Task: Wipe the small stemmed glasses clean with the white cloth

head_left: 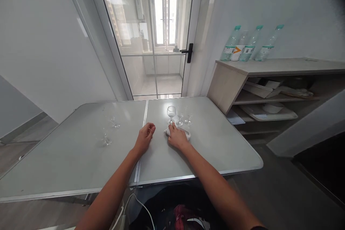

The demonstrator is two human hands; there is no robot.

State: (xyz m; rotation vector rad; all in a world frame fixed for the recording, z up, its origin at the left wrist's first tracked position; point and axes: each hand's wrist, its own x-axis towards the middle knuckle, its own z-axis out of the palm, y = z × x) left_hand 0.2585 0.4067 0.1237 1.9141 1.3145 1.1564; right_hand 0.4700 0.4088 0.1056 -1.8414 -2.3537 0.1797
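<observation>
1. The grey folding table (pixel 215 151) takes up the middle of the view; a metal seam runs down its centre, and both forearms reach over its near edge.
2. A glass door (pixel 151 36) with a black handle (pixel 189 52) stands behind the table; a pale wooden shelf unit (pixel 226 82) stands to the right, with flat items on its lower boards.
3. Four plastic water bottles (pixel 250 45) with green caps stand in a row on top of the shelf unit; one carries an orange mark on its label, and the rest of the printing is too small to read.
4. The right hand (pixel 177 138) lies palm down on the table just right of the seam, fingers curled over a white cloth (pixel 185 133); the cloth is pressed under the hand, showing at the fingertips and beyond the knuckles.
5. The left hand (pixel 145 136) rests on the seam, just beside the right hand but apart from it; its fingers are curled loosely inward and hold nothing; a ring shows on one finger.
6. Three small stemmed glasses stand upright in a row just beyond the right hand; the nearest glass (pixel 171 113) has a round bowl and stands just beyond the cloth; the other two glasses (pixel 184 116) stand to its right.
7. Two more small glasses (pixel 110 129) stand on the left half of the table, well apart from the left hand.
</observation>
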